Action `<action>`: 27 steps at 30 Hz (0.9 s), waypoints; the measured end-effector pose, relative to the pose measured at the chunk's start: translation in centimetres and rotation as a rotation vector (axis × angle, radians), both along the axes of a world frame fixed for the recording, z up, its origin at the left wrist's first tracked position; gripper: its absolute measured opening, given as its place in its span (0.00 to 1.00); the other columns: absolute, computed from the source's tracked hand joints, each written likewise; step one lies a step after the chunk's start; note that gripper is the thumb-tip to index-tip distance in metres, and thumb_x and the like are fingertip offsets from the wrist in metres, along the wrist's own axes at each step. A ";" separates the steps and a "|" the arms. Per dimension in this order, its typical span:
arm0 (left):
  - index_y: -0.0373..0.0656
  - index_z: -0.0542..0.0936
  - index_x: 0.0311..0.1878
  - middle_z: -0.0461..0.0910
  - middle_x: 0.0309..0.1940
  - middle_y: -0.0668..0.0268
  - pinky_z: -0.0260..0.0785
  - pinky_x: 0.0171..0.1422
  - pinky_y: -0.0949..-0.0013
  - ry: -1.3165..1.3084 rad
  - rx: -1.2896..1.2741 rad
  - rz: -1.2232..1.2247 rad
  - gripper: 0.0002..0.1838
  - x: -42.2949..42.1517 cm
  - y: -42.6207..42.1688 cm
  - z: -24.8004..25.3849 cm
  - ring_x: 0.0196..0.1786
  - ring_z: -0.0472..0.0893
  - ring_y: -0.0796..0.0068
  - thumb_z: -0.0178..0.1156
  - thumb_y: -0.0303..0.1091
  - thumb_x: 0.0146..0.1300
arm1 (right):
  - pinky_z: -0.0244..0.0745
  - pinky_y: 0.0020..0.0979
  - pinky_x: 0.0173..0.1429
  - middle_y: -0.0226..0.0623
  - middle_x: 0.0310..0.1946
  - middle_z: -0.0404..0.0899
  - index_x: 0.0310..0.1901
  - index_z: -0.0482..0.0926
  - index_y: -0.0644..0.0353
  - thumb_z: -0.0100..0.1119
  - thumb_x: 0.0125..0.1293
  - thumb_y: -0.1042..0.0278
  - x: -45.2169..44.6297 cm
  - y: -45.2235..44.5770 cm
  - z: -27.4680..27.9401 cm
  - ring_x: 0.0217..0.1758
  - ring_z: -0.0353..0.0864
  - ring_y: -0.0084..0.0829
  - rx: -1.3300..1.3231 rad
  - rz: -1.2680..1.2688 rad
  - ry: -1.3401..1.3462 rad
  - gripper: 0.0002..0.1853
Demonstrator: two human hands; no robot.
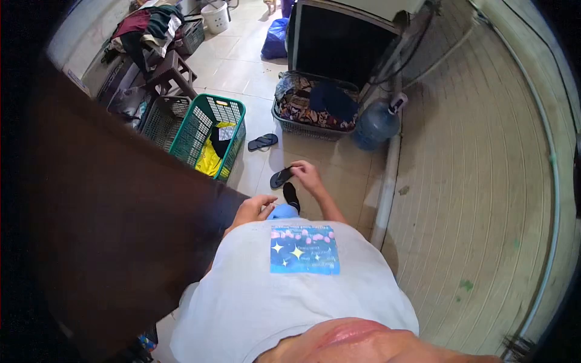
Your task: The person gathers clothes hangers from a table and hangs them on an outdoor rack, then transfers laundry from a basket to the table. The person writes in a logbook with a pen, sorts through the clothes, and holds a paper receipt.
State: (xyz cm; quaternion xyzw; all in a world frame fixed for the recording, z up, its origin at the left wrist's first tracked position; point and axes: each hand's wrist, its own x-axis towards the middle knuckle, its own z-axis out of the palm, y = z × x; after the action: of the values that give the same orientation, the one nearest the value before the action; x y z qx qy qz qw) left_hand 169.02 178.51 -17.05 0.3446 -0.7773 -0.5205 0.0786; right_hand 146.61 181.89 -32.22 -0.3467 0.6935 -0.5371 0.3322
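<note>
My left hand [254, 209] is at waist height beside the dark brown panel, fingers loosely bent and apart, with nothing seen in it. Farther forward hangs my right hand [307, 175], also empty, its fingers slightly curved; it overlaps a black flip-flop [280, 178] on the floor in the picture. A foot in a black sock [291, 196] shows just below. The second flip-flop [262, 143] lies a little ahead, near a green plastic basket [235, 145] with yellow cloth [209, 158] and black cloth inside.
A brown panel [121, 212] fills the left side. Ahead are a laundry basket [311, 128] of patterned cloth, a large blue water bottle [376, 124] and a big dark screen [339, 48]. A ribbed wall [478, 181] with a pipe runs along the right. Clothes are piled on a stool [171, 69].
</note>
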 end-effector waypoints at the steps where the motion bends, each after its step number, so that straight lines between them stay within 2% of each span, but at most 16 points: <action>1: 0.42 0.78 0.45 0.79 0.38 0.56 0.70 0.46 0.65 0.007 0.001 0.019 0.12 -1.4 -1.5 -0.3 0.41 0.79 0.60 0.57 0.31 0.57 | 0.74 0.29 0.38 0.38 0.30 0.82 0.41 0.79 0.59 0.58 0.55 0.61 -0.2 -2.3 -0.8 0.32 0.81 0.29 0.015 0.080 -0.001 0.15; 3: 0.36 0.76 0.47 0.80 0.38 0.55 0.72 0.46 0.67 0.032 -0.113 0.069 0.13 -3.5 -4.6 -0.7 0.43 0.81 0.66 0.56 0.27 0.58 | 0.74 0.28 0.37 0.38 0.29 0.81 0.40 0.80 0.59 0.58 0.54 0.60 -0.8 -4.9 -2.2 0.32 0.81 0.27 0.124 0.206 -0.004 0.15; 7: 0.39 0.79 0.44 0.80 0.37 0.56 0.70 0.45 0.66 0.146 -0.152 0.233 0.11 -6.1 -9.4 -0.3 0.41 0.80 0.61 0.57 0.29 0.56 | 0.74 0.28 0.37 0.38 0.29 0.81 0.39 0.81 0.59 0.59 0.53 0.60 -6.0 -7.7 -3.3 0.31 0.80 0.27 0.190 0.274 -0.002 0.15; 9: 0.39 0.79 0.43 0.80 0.37 0.56 0.70 0.44 0.66 0.110 -0.160 0.309 0.11 -6.7 -10.7 -0.4 0.41 0.80 0.62 0.57 0.29 0.56 | 0.72 0.22 0.34 0.34 0.28 0.80 0.39 0.79 0.64 0.57 0.57 0.69 -8.9 -8.6 -1.2 0.29 0.76 0.20 0.343 0.146 0.089 0.10; 13: 0.39 0.79 0.43 0.80 0.38 0.56 0.71 0.43 0.67 0.065 -0.113 0.456 0.12 -7.8 -14.1 -0.8 0.41 0.80 0.64 0.57 0.29 0.55 | 0.70 0.23 0.29 0.32 0.24 0.79 0.34 0.80 0.63 0.57 0.54 0.69 -15.4 -9.9 -9.6 0.24 0.75 0.20 0.348 0.004 0.056 0.08; 16: 0.40 0.79 0.44 0.80 0.38 0.57 0.71 0.45 0.68 0.048 -0.053 0.547 0.12 -9.2 -17.3 -1.9 0.42 0.80 0.65 0.57 0.29 0.55 | 0.69 0.22 0.27 0.31 0.22 0.78 0.33 0.80 0.62 0.55 0.54 0.71 -19.0 -12.7 -9.8 0.22 0.74 0.19 0.495 -0.021 0.035 0.07; 17: 0.40 0.79 0.44 0.80 0.39 0.57 0.71 0.46 0.67 0.046 -0.020 0.584 0.12 -9.8 -18.5 -2.5 0.42 0.80 0.65 0.57 0.29 0.55 | 0.67 0.21 0.25 0.31 0.20 0.78 0.28 0.80 0.61 0.53 0.53 0.72 -20.1 -14.0 -10.6 0.21 0.72 0.18 0.489 -0.025 0.062 0.06; 18: 0.40 0.79 0.44 0.80 0.39 0.57 0.70 0.46 0.67 0.047 0.016 0.623 0.12 -10.9 -19.8 -2.3 0.42 0.80 0.66 0.58 0.29 0.55 | 0.67 0.21 0.25 0.31 0.20 0.78 0.28 0.80 0.61 0.53 0.53 0.72 -21.3 -15.8 -11.8 0.21 0.72 0.18 0.490 -0.016 0.065 0.06; 19: 0.39 0.79 0.44 0.80 0.39 0.57 0.70 0.48 0.67 0.023 -0.015 0.636 0.12 -11.9 -21.3 -1.9 0.42 0.80 0.65 0.58 0.29 0.55 | 0.68 0.21 0.26 0.31 0.21 0.78 0.27 0.81 0.62 0.54 0.52 0.72 -22.5 -17.8 -12.9 0.21 0.73 0.18 0.503 0.034 0.044 0.06; 20: 0.39 0.79 0.44 0.80 0.39 0.57 0.70 0.48 0.67 0.011 0.008 0.673 0.12 -12.4 -22.7 -3.9 0.42 0.81 0.66 0.57 0.29 0.56 | 0.69 0.22 0.27 0.32 0.21 0.79 0.26 0.81 0.62 0.54 0.51 0.72 -23.7 -19.7 -13.7 0.22 0.74 0.19 0.518 0.084 0.023 0.07; 21: 0.38 0.78 0.45 0.81 0.37 0.59 0.71 0.45 0.70 0.037 -0.052 0.670 0.13 -13.1 -24.4 -4.2 0.40 0.80 0.70 0.56 0.28 0.57 | 0.73 0.31 0.42 0.41 0.30 0.81 0.32 0.82 0.59 0.55 0.51 0.61 -24.7 -22.1 -12.4 0.36 0.81 0.34 0.585 0.172 0.089 0.12; 22: 0.38 0.78 0.46 0.81 0.36 0.60 0.72 0.42 0.72 0.063 -0.116 0.669 0.13 -14.2 -26.3 -4.3 0.38 0.80 0.75 0.55 0.27 0.58 | 0.73 0.31 0.42 0.41 0.30 0.81 0.32 0.82 0.59 0.55 0.51 0.61 -25.4 -24.6 -10.8 0.36 0.81 0.34 0.583 0.186 0.097 0.12; 24: 0.38 0.77 0.47 0.81 0.36 0.59 0.71 0.44 0.72 0.020 -0.119 0.669 0.13 -16.5 -29.8 -1.8 0.39 0.80 0.74 0.56 0.27 0.57 | 0.73 0.31 0.41 0.41 0.30 0.81 0.31 0.82 0.58 0.56 0.50 0.61 -26.1 -28.9 -8.6 0.35 0.81 0.34 0.546 0.238 0.241 0.12; 26: 0.37 0.77 0.45 0.80 0.37 0.56 0.71 0.45 0.68 0.067 -0.170 0.625 0.12 -18.9 -33.3 0.4 0.41 0.80 0.65 0.56 0.26 0.56 | 0.73 0.31 0.40 0.40 0.29 0.81 0.31 0.82 0.58 0.56 0.50 0.61 -26.8 -33.4 -6.7 0.34 0.81 0.34 0.532 0.258 0.269 0.12; 27: 0.38 0.78 0.44 0.79 0.37 0.55 0.71 0.44 0.67 0.099 -0.197 0.616 0.12 -19.9 -35.0 0.5 0.39 0.80 0.63 0.57 0.26 0.55 | 0.73 0.30 0.39 0.39 0.29 0.82 0.32 0.82 0.58 0.57 0.51 0.61 -27.4 -35.2 -5.7 0.33 0.81 0.31 0.490 0.312 0.239 0.12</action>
State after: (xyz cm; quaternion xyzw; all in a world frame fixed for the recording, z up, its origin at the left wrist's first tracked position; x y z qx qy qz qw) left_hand 149.13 143.55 -16.51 0.5286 -0.6782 -0.4108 0.3029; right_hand 119.25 146.70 -37.91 -0.4193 0.7748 -0.2521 0.4004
